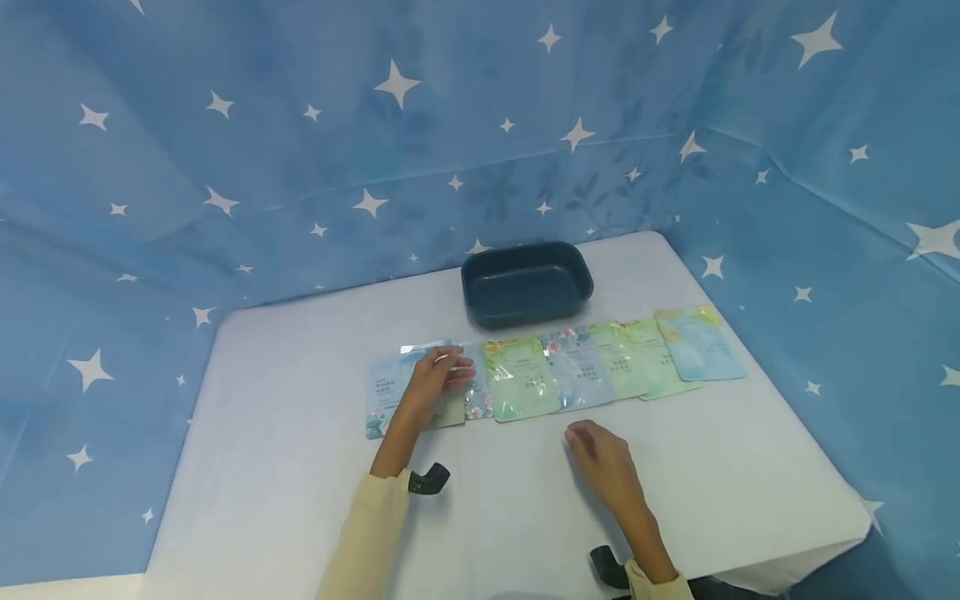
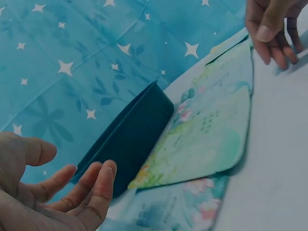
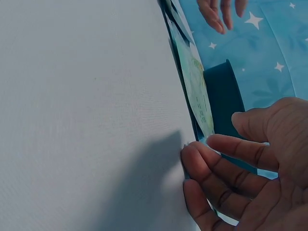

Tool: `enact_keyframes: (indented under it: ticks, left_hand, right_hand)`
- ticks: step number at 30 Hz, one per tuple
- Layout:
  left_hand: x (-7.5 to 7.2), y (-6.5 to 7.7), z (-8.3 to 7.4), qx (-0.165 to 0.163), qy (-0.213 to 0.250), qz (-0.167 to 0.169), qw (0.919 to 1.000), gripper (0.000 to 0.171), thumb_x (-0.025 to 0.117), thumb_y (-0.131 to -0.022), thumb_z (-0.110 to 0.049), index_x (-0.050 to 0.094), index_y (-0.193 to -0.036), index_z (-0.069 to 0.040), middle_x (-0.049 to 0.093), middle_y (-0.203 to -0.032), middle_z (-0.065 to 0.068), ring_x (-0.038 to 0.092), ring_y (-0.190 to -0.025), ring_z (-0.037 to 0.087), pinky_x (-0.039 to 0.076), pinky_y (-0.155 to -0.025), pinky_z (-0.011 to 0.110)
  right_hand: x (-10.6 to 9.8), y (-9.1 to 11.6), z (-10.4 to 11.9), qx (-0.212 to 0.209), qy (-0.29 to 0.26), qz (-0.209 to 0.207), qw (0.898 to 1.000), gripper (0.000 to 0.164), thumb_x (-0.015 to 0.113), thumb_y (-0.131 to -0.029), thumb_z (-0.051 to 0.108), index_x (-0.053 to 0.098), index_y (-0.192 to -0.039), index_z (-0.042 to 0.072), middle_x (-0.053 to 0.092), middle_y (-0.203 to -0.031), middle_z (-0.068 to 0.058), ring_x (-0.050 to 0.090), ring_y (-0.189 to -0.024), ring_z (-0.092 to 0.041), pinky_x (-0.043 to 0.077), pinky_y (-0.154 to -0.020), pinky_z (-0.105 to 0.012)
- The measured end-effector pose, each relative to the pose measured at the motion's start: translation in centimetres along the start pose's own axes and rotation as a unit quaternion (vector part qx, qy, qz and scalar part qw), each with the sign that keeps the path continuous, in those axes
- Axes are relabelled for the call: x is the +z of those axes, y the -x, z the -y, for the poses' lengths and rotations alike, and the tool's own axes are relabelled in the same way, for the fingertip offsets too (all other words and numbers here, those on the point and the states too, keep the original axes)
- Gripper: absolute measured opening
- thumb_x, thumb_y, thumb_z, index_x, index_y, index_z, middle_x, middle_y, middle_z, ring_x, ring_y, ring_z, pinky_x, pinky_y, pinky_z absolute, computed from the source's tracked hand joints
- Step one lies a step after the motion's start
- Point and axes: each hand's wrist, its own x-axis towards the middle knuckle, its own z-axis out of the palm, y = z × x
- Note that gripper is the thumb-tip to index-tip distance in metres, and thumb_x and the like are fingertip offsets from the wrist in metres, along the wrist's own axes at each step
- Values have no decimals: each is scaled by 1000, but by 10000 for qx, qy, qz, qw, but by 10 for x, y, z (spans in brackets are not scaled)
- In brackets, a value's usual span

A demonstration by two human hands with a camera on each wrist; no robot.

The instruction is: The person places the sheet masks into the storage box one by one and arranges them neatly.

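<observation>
A row of overlapping flat face-mask sachets lies across the table, with a green sachet [image 1: 521,379] near the middle and a blue flowered sachet [image 1: 577,367] beside it. My left hand [image 1: 437,377] hovers over the left end of the row, partly covering a pale blue sachet [image 1: 382,387]. Its fingers are loosely bent with nothing between them, as the left wrist view shows. In front of the row, my right hand [image 1: 603,462] is held above the white cloth, fingers relaxed and holding nothing. At the right end lies a blue-and-yellow sachet [image 1: 701,346].
Behind the row stands a dark teal rectangular basin [image 1: 527,312], close to the sachets' far edges. A white cloth [image 1: 285,467] covers the table. Blue star-patterned curtains [image 1: 300,167] hang at the back and sides.
</observation>
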Motion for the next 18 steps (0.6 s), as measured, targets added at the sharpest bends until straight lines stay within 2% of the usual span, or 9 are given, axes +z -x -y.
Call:
enact_keyframes:
  ticks: [5,8,9,11,14,15,18]
  left_hand:
    - [16,-37,-21,150,-164,-120,9997,41,50,-103,-23,44,-138,-5,55,-130,22,62,-116,33,59,-102,38]
    - [24,-55,-26,451,-600,-162,9970,46,52,-102,-23,40,-143,-8,52,-133,22,60,-117,37,59,-102,43]
    - [27,-60,-27,616,-877,-187,9941,47,52,-102,-23,40,-145,-10,52,-133,21,61,-117,37,60,-100,43]
    - [31,-67,-28,1013,-1484,-258,9834,43,51,-102,-21,44,-144,-13,54,-132,20,64,-112,36,63,-94,42]
    - [36,-75,-27,1679,-2337,-380,9570,38,50,-101,-16,55,-138,-10,66,-115,23,70,-94,37,64,-71,33]
    - [37,-77,-27,1891,-2558,-424,9471,36,50,-100,-14,58,-134,-6,69,-105,24,72,-86,37,61,-62,28]
    - [38,-83,-23,2313,-2851,-540,9286,32,51,-98,-7,62,-125,5,70,-76,26,70,-66,40,46,-43,19]
  right_hand:
    - [-4,-3,2,-34,26,-89,10000,20,64,-95,18,68,-104,1,72,-101,-14,69,-96,-32,62,-84,-47]
    - [-5,-2,4,64,59,-99,9999,19,64,-95,17,68,-104,1,71,-98,-13,69,-93,-29,62,-81,-45]
    - [-5,-1,4,107,55,-90,9999,18,64,-95,16,69,-104,2,71,-97,-12,69,-92,-28,62,-80,-44]
    - [-4,0,5,200,49,-41,9998,17,65,-95,16,69,-104,3,71,-95,-10,68,-90,-25,62,-78,-40]
    - [-2,2,6,270,14,13,9996,15,65,-94,16,69,-103,4,71,-95,-9,68,-89,-22,62,-77,-37]
    - [-1,2,6,277,-4,28,9996,15,66,-94,15,69,-102,4,70,-94,-8,68,-88,-22,63,-76,-37]
    - [0,4,6,341,11,55,9994,14,66,-93,15,69,-102,5,70,-93,-7,67,-88,-19,63,-76,-36]
